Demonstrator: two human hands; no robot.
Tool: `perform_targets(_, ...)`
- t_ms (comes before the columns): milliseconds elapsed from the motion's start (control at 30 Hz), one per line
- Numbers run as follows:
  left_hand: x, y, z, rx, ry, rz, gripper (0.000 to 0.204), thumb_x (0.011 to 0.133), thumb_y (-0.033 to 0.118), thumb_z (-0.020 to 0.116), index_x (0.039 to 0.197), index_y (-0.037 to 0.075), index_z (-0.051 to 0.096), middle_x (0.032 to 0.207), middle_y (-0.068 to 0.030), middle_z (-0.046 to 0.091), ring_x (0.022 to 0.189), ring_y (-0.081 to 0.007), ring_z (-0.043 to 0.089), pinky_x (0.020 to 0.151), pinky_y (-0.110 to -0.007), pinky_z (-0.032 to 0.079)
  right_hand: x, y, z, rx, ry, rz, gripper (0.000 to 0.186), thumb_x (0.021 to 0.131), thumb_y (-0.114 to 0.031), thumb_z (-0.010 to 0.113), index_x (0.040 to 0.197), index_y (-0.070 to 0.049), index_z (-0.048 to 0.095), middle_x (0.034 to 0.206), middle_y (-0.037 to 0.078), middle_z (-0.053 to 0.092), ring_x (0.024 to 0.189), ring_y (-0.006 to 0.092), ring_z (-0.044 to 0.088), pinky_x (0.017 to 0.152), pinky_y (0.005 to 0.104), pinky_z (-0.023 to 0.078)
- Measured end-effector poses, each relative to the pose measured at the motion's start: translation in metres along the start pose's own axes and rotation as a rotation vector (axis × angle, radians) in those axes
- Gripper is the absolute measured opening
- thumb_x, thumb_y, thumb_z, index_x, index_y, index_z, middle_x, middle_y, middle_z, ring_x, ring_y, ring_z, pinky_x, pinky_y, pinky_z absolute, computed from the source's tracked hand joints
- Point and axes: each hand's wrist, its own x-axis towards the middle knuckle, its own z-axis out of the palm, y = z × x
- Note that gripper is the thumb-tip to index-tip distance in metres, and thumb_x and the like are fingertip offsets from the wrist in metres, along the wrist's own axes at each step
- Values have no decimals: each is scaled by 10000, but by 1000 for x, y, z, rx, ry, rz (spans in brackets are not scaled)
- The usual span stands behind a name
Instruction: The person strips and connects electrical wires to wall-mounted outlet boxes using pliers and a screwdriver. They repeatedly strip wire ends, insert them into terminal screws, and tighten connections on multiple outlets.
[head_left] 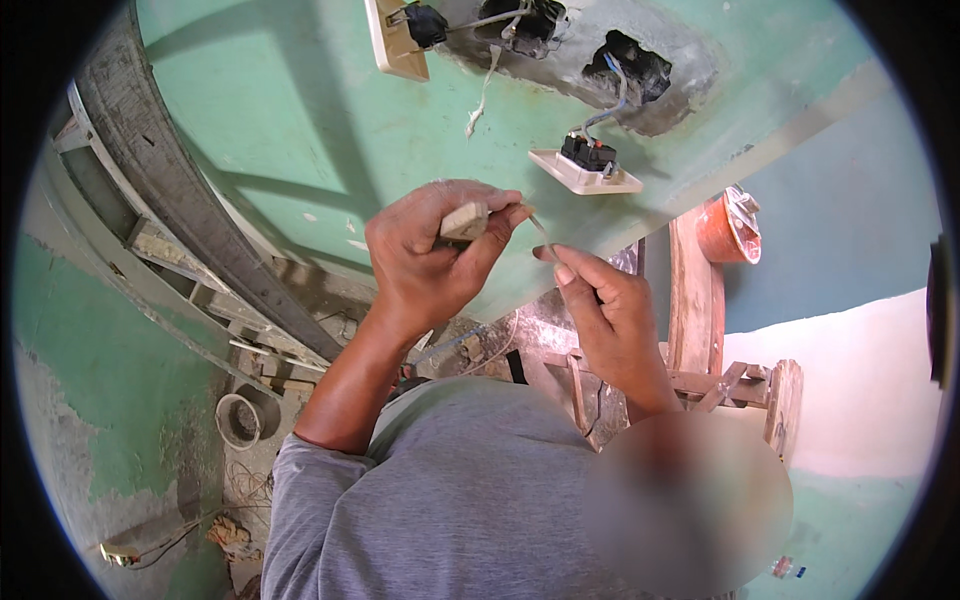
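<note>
My left hand (430,245) is closed around a tool with a pale, blunt-ended handle (464,221); its working end is hidden. The thumb and forefinger of that hand also pinch one end of a thin pale strip (541,229), which could be wire or cord. My right hand (612,315) pinches the strip's other end, so it spans the short gap between both hands. Just beyond, a cream socket plate (570,175) with a black back hangs by wires from a hole (640,65) in the green wall. Another cream plate (398,45) hangs at the upper left.
A second wall hole (530,25) has loose wires and a frayed white strand. At left stands a ladder-like frame (125,205). An orange-red bucket (722,232) sits by a wooden post (690,290) at right. A grey bucket (240,420) stands on the littered floor.
</note>
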Motion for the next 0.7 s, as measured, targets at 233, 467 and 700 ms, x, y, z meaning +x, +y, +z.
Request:
perform_targets(233, 5, 0, 2, -210, -111, -345, 225, 890, 92, 876, 1068, -18, 793, 986, -81, 810, 884, -105, 735, 766, -258, 582, -15, -3, 5, 9, 204, 16, 260, 1064, -92, 600, 1270, 15, 717, 751, 93, 635, 631, 117, 558, 620, 298, 472)
perform_targets(467, 3, 0, 7, -305, -148, -377, 320, 900, 89, 866, 1163, -54, 755, 1081, -146, 799, 996, -146, 734, 857, -284, 592, -8, -2, -22, -147, 378, -42, 226, 1058, -88, 609, 1227, 10, 725, 752, 89, 643, 628, 107, 536, 595, 282, 446)
perform_targets(700, -2, -5, 4, -326, -190, -465, 337, 913, 102, 855, 1194, -51, 747, 1110, -153, 795, 1020, -152, 730, 885, -296, 587, -21, -33, -54, -291, 406, -90, 198, 1045, -75, 625, 1202, -10, 726, 737, -4, 611, 622, 43, 466, 556, 248, 378)
